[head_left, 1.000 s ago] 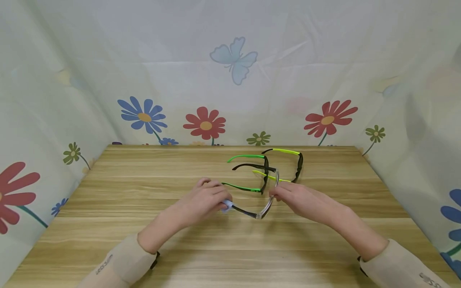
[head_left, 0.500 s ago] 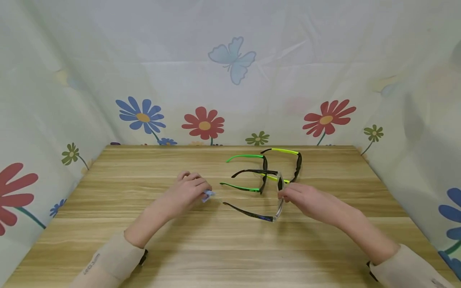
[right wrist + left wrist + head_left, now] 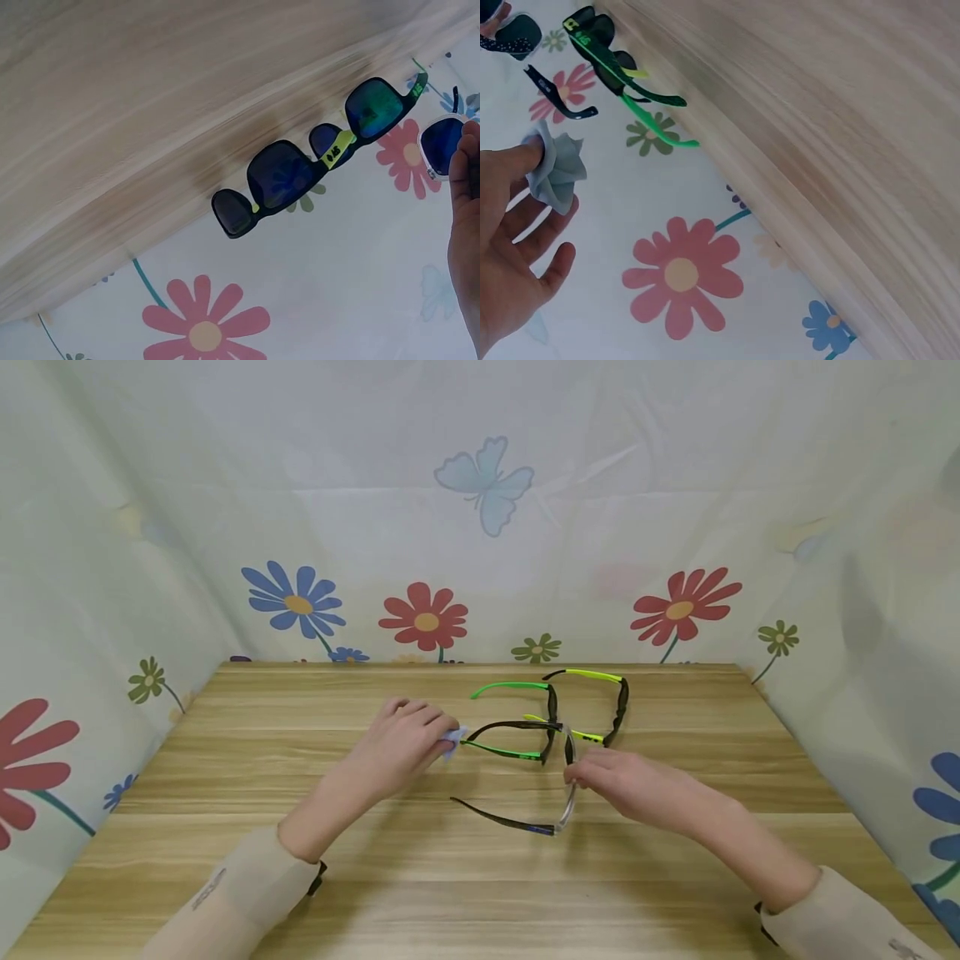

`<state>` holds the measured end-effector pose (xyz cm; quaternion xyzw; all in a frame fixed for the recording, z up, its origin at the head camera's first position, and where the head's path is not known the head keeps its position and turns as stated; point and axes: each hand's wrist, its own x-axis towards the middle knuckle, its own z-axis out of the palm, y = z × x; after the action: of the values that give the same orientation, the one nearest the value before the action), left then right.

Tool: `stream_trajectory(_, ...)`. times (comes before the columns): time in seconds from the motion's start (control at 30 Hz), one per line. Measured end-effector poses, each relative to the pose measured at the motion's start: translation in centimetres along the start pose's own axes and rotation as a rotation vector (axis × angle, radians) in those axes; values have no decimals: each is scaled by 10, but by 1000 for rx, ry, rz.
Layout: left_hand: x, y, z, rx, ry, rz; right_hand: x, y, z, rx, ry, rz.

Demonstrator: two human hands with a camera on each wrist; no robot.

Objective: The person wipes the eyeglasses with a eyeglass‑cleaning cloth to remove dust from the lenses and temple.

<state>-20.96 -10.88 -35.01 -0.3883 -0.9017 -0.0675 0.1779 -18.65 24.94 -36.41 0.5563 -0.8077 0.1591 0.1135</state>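
My left hand (image 3: 401,747) pinches a crumpled light blue cloth (image 3: 557,169) between thumb and fingers. In the head view the cloth lies close to the tip of the far temple of a pair of sunglasses (image 3: 504,822); whether they touch I cannot tell. These sunglasses have a clear front frame, dark temples spread out and blue lenses. They are held above the table by my right hand (image 3: 626,781), which pinches the front frame near its middle. Its fingers cover part of the frame and lenses.
Black sunglasses with green temples (image 3: 513,756) stand on the wooden table (image 3: 337,860), partly behind the held pair. Further back right are black sunglasses with yellow temples (image 3: 622,702). A flowered curtain (image 3: 585,552) closes off the back and sides.
The cloth has come off the near temple's tip; my left hand drew left, then went forward and right to the far temple's tip. The held sunglasses shifted right, then slightly back left.
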Motion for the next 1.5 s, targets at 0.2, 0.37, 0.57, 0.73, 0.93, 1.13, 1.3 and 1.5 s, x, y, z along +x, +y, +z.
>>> stream_trajectory(0.2,9,8,-4,-31,2,-35,6,-5,2,-15,-3,-51)
stream_trajectory(0.37,17,15,-5,-27,-23,-37,12,-12,1,-28,-16,-70)
stream_trajectory(0.57,23,21,1,-1,-35,-15,18,-19,5,-88,-35,-116)
stream_trajectory(0.73,27,27,3,19,-35,11,21,-24,8,-130,-59,-149)
stream_trajectory(0.93,32,32,4,13,-34,38,25,-28,8,-153,-70,-154)
stream_trajectory(1.13,35,36,8,3,-53,54,30,-32,8,-159,-76,-172)
stream_trajectory(1.3,37,40,9,8,-48,75,32,-33,10,-200,-85,-180)
stream_trajectory(1.5,40,45,7,-5,-64,84,33,-35,10,-242,-99,-187)
